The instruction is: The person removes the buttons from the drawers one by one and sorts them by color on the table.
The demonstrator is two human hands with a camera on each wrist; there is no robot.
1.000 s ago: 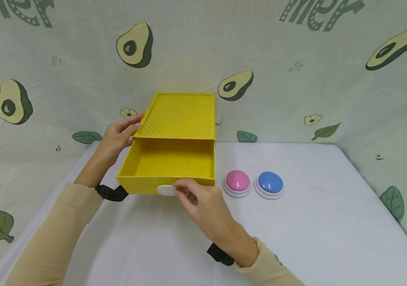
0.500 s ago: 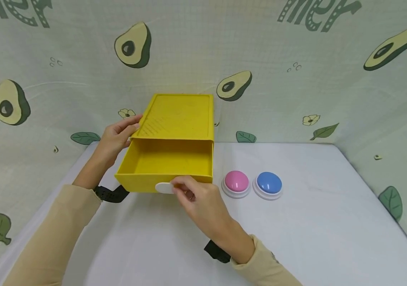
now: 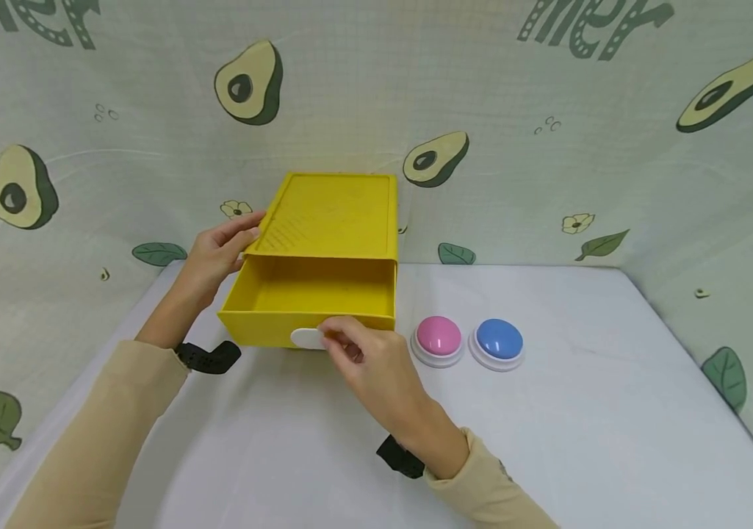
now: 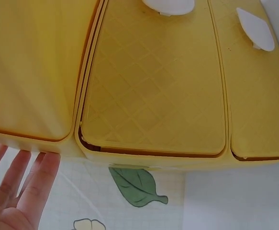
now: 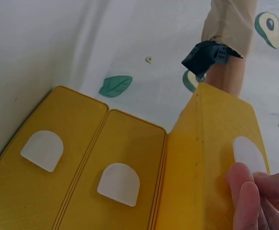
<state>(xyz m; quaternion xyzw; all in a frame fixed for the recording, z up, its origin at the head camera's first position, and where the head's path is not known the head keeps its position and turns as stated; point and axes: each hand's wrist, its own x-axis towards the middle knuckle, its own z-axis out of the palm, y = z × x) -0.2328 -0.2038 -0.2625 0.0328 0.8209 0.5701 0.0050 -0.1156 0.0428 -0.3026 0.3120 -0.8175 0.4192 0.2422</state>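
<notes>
A yellow drawer cabinet (image 3: 336,213) stands at the back of the table, its top drawer (image 3: 253,329) pulled part way out. Nothing lies on the visible floor of that drawer. My right hand (image 3: 386,378) pinches the drawer's white handle (image 3: 306,338) between thumb and fingers. Along the cabinet's left side, my left hand (image 3: 212,258) rests with fingers extended, the fingertips right at the casing's edge in the left wrist view. Below the open drawer, the right wrist view shows a middle drawer (image 5: 132,143) and a bottom drawer (image 5: 34,191), both closed, with white handles.
Right of the cabinet sit a pink push button (image 3: 438,336) and a blue push button (image 3: 499,339) on white bases. A white cloth covers the table (image 3: 588,426). Behind it hangs a pale curtain (image 3: 350,81) printed with avocados and leaves.
The top drawer has slid a little further into the cabinet, its front moving away from me. My right hand has moved with the handle; my left hand stays on the cabinet's side.
</notes>
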